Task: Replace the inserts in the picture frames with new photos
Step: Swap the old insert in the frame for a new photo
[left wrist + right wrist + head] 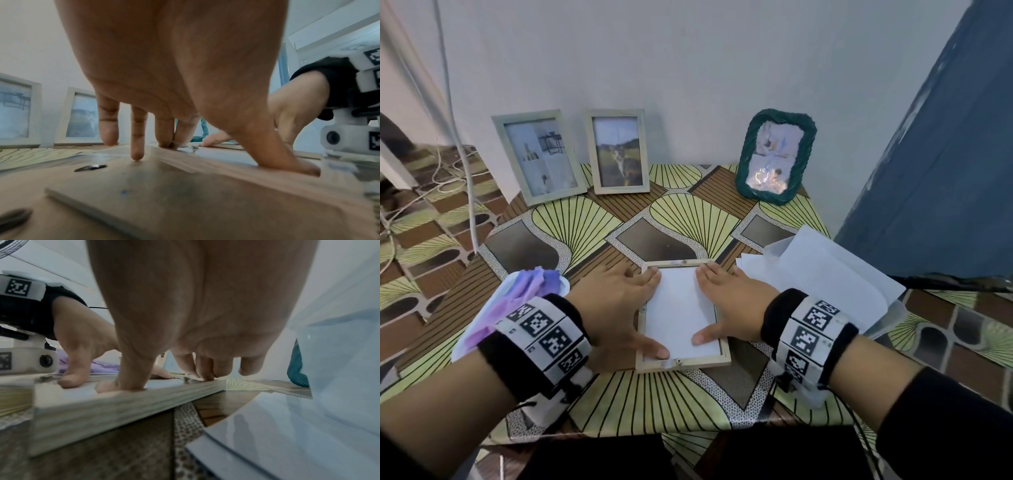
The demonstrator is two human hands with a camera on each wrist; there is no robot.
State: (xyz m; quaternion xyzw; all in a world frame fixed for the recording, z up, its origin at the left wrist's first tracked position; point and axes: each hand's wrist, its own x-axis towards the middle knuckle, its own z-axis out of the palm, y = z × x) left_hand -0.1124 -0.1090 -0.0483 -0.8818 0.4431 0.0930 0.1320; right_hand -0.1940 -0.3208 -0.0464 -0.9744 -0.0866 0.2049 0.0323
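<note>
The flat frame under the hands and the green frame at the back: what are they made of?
The flat frame looks like pale, whitewashed wood: grain streaks show along its edge in the right wrist view. The green frame looks like woven or twisted cord, ridged and slightly glossy; rattan is possible.

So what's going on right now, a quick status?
Both hands, left hand and right hand, flat, fingers pressing white sheet into face-down wooden frame. Three frames standing behind. Nothing in the way.
</note>
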